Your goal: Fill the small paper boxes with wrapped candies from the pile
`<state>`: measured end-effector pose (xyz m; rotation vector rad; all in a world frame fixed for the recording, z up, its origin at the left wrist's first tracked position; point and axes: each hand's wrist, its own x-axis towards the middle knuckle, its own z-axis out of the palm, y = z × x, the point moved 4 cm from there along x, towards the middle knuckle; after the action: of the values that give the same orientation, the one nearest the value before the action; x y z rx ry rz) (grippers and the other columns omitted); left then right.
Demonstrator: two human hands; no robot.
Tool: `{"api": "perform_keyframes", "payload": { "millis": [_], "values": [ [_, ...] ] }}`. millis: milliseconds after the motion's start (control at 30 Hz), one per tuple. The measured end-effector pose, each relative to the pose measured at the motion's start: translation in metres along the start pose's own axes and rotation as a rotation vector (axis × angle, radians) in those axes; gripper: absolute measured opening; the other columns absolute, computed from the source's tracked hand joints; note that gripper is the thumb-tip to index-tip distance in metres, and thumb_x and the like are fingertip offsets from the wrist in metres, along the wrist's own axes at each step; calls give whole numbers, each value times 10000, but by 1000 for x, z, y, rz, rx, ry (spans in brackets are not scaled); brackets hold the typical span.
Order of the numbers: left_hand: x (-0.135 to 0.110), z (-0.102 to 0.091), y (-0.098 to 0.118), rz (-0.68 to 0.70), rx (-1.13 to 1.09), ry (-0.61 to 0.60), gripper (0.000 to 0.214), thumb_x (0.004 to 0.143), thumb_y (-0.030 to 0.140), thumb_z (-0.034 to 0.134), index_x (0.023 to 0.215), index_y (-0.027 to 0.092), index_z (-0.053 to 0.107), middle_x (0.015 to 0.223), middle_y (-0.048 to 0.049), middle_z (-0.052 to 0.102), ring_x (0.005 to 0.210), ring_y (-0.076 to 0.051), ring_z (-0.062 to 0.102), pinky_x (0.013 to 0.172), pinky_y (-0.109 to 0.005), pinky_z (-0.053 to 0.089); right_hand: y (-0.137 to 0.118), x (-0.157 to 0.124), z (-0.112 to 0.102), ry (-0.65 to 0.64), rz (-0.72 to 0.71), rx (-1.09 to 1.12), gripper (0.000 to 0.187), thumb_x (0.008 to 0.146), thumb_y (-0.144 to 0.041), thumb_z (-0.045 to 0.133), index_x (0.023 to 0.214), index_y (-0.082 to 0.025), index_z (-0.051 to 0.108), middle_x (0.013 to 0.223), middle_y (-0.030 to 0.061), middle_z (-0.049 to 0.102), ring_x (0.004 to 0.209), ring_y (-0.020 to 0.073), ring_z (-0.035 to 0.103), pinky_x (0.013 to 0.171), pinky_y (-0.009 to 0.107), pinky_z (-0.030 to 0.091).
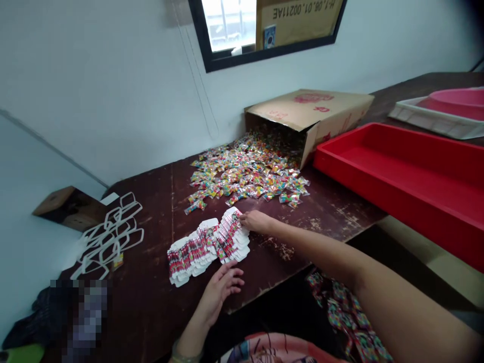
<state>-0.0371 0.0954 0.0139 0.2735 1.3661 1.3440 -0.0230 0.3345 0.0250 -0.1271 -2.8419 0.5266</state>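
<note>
Two overlapping rows of flat printed cartons (192, 253), white with red and pink print, lie fanned out on the dark brown table (151, 272). My right hand (256, 222) is at the far right end of the fan, fingers bent and pinched at the edge of a printed carton (235, 214). Lower down, my left hand (224, 288) hovers near the fan's near edge with its fingers spread and nothing in it. Beyond the fan is a heap of small clear packets with colourful contents (245, 174), spilling from a cardboard box (310, 108) on its side.
A red tray (378, 174) stands at the right, with a white tray (412, 118) and a pink basin (457, 98) behind it. White loops (113, 234) and a small brown box (70, 206) lie at the left. Several packed strips (348, 317) are below the table edge.
</note>
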Motion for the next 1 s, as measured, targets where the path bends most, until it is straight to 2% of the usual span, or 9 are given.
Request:
{"api": "perform_keyframes", "payload": {
  "millis": [200, 300, 400, 467, 567, 700, 800, 933, 1000],
  "values": [
    [36, 1, 14, 14, 23, 6, 497, 806, 368, 614, 1222, 209, 394, 1034, -89, 619, 718, -166, 672, 603, -260, 479, -3, -78, 11, 100, 90, -62, 241, 937, -217, 479, 1077, -146, 661, 1062, 133, 679, 966, 219, 629, 853, 336, 476],
    [46, 17, 18, 26, 97, -22, 435, 802, 425, 615, 1120, 160, 485, 905, -66, 621, 627, -143, 641, 553, -243, 450, -16, -122, 11, 226, 214, -90, 277, 948, -212, 439, 1128, -144, 639, 1117, 149, 662, 1002, 240, 616, 871, 386, 480],
    [40, 43, 11, 47, 32, -132, 440, 768, 448, 657, 1064, 133, 572, 943, -96, 639, 759, -173, 644, 661, -282, 481, -52, -150, 6, 387, 239, -66, 251, 926, -209, 478, 1105, -165, 648, 1084, 133, 674, 958, 239, 617, 834, 393, 488],
    [29, 59, 3, 45, -81, -204, 428, 746, 405, 682, 1074, 144, 599, 995, -100, 657, 870, -195, 631, 772, -314, 476, -82, -155, 4, 398, 157, 23, 239, 907, -201, 508, 1103, -198, 644, 1097, 111, 668, 972, 236, 601, 839, 398, 479],
    [14, 68, -10, -3, -155, -184, 322, 709, 339, 680, 955, 134, 650, 843, -67, 689, 753, -180, 627, 742, -310, 461, -110, -152, -7, 390, 124, 185, 288, 900, -182, 510, 1166, -234, 609, 1139, 99, 639, 1010, 231, 563, 865, 405, 467],
    [0, 60, -16, -63, -46, -151, 129, 581, 173, 673, 685, 100, 651, 601, -39, 638, 564, -163, 580, 600, -284, 416, -115, -140, -20, 295, 107, 349, 182, 880, -219, 556, 1019, -249, 669, 1215, 87, 577, 1128, 256, 482, 939, 444, 431],
    [-3, 46, -6, -39, -15, -75, 169, 539, 130, 644, 708, 132, 638, 588, 14, 610, 534, -118, 521, 555, -245, 360, -115, -133, -19, 170, 83, 532, 81, 859, -254, 596, 848, -222, 670, 1313, 64, 498, 1212, 248, 437, 998, 420, 407],
    [-7, 42, 5, -52, 74, -144, 88, 602, 148, 632, 686, 128, 644, 576, -7, 617, 558, -131, 531, 588, -258, 368, -108, -125, -22, 301, 165, 518, 330, 869, -272, 586, 1199, -257, 576, 1356, 107, 445, 1242, 249, 422, 1031, 447, 373],
    [-10, 45, 6, -64, 119, -177, 49, 643, 175, 607, 633, 130, 625, 557, -17, 614, 554, -138, 537, 591, -263, 371, -109, -121, -24, 337, 142, 460, 351, 856, -260, 602, 1206, -268, 577, 1346, 110, 464, 1260, 272, 395, 1043, 494, 335]
  ]
}}
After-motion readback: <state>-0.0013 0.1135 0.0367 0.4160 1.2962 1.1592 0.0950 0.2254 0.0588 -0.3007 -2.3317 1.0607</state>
